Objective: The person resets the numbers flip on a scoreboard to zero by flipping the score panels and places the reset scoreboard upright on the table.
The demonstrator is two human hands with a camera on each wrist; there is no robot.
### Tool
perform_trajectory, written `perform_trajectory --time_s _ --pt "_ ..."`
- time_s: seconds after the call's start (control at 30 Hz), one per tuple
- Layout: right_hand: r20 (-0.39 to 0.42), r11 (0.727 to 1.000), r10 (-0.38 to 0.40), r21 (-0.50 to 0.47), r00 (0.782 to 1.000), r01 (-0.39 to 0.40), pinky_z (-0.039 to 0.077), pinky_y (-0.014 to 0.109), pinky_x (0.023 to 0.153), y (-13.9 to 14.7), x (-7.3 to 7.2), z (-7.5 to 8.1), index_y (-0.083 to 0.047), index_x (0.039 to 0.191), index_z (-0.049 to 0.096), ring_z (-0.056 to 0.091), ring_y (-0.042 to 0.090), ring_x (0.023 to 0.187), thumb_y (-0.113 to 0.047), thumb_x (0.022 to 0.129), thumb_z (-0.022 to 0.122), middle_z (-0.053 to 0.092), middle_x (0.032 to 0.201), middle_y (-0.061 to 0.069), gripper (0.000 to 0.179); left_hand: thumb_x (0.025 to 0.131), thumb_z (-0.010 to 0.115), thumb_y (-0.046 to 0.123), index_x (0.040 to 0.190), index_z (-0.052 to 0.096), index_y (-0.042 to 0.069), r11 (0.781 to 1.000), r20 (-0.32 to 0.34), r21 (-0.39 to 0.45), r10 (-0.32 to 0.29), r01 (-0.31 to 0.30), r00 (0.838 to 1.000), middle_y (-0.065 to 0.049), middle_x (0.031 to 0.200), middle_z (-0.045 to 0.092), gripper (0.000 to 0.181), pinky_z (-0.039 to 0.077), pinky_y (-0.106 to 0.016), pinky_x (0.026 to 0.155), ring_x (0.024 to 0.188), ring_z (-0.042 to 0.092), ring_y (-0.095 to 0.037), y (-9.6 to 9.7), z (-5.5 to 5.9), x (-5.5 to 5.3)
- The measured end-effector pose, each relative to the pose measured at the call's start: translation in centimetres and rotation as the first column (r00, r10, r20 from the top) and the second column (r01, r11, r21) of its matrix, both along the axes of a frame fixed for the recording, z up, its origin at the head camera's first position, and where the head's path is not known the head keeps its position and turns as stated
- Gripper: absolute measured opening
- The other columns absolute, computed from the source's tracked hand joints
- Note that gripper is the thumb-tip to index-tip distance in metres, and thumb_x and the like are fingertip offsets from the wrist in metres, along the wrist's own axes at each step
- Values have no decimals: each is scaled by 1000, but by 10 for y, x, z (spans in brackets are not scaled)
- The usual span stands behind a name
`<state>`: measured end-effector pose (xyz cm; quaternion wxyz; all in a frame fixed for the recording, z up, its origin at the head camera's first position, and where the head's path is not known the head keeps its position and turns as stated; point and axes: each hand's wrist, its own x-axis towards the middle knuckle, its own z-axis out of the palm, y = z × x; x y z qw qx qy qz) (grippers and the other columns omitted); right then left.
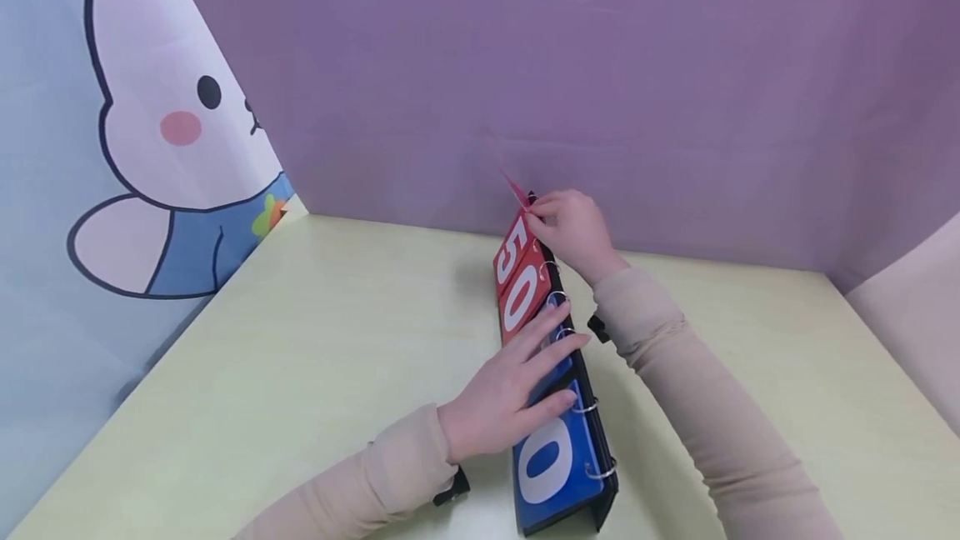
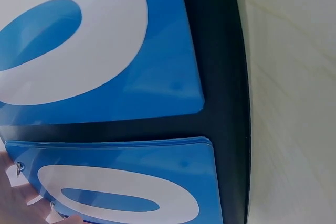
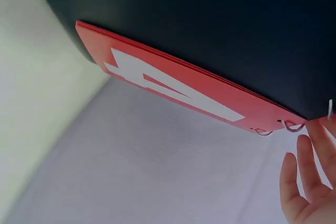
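A tent-shaped flip scoreboard (image 1: 606, 473) with a black stand and metal rings stands on the table. Its red cards show a 5 (image 1: 512, 248) and a 0 (image 1: 520, 298); a blue card (image 1: 545, 461) nearest me shows 0. At the far end of the ridge, thumb and fingertips of my right hand (image 1: 573, 227) pinch a thin red card (image 1: 516, 188), raised edge-on and blurred. My left hand (image 1: 510, 394) rests its spread fingers across the blue cards and ridge, partly hiding one card. On the back side, the right wrist view shows a red 4 card (image 3: 173, 85).
The pale yellow table (image 1: 360, 340) extends around the scoreboard. Behind it hangs a purple backdrop (image 1: 562, 65), close to the far end of the stand. A blue sheet with a cartoon rabbit (image 1: 165, 107) covers the left side.
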<state>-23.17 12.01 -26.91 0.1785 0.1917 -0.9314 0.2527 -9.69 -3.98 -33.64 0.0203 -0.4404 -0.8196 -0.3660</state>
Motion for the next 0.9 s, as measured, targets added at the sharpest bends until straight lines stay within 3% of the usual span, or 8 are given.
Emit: perform_trajectory --time_s 0.2,0.3,0.4,0.5,0.6,0.7,0.83,0.9 --pt "58 971 116 206 992 -125 48 43 92 0 -3 5 -4 99 75 59 29 101 -16 88 66 72 101 13 19 96 51 34 148 31 23 1000 -17 2 -19 19 1000 6 160 4 56 27 -48 114 148 2 -14 1 0 0" --pt "108 952 199 216 974 -218 45 41 94 2 -9 8 -4 90 76 60 26 95 -17 89 66 72 90 11 17 96 51 34 148 32 22 1000 -19 7 -17 17 1000 5 160 5 56 27 -48 114 148 3 -15 2 1 -1" --pt "181 968 213 94 960 -233 45 42 95 7 -11 6 -5 92 75 60 25 96 -22 92 62 72 93 10 22 96 51 34 148 32 22 1000 -9 1 -14 14 1000 6 160 4 57 28 -49 113 148 4 -15 1 2 0" --pt "266 983 144 -148 953 -108 45 44 97 17 -11 -2 -6 113 69 57 27 111 -31 95 56 66 115 11 33 96 51 35 148 31 22 1000 15 -14 -10 10 1000 8 160 3 57 28 -49 113 148 3 -14 0 1 2" --pt "352 914 107 -404 930 47 39 47 105 28 -12 -12 -4 132 53 48 32 125 -34 97 51 53 135 16 46 97 50 36 149 29 23 1000 34 -25 -1 2 999 10 160 2 58 28 -48 113 147 2 -12 0 1 3" --pt "494 819 175 -553 852 153 29 49 112 38 -14 -24 0 144 33 36 38 135 -32 101 43 37 146 22 55 97 50 36 149 29 24 1000 37 -25 7 -6 999 10 160 2 57 28 -48 113 147 2 -12 -1 2 3" --pt "687 754 321 -602 652 263 20 51 116 42 -12 -47 -2 151 10 22 45 139 -35 103 32 15 154 26 62 97 50 36 148 31 24 1000 33 -26 16 -15 999 9 160 3 56 29 -49 113 148 3 -13 -4 2 1" --pt "725 731 377 -615 577 296 21 51 116 41 -11 -58 -5 152 6 24 46 138 -38 103 28 13 154 26 63 97 50 36 148 30 25 999 33 -28 18 -18 999 9 160 3 56 30 -49 112 148 3 -14 -4 2 0"
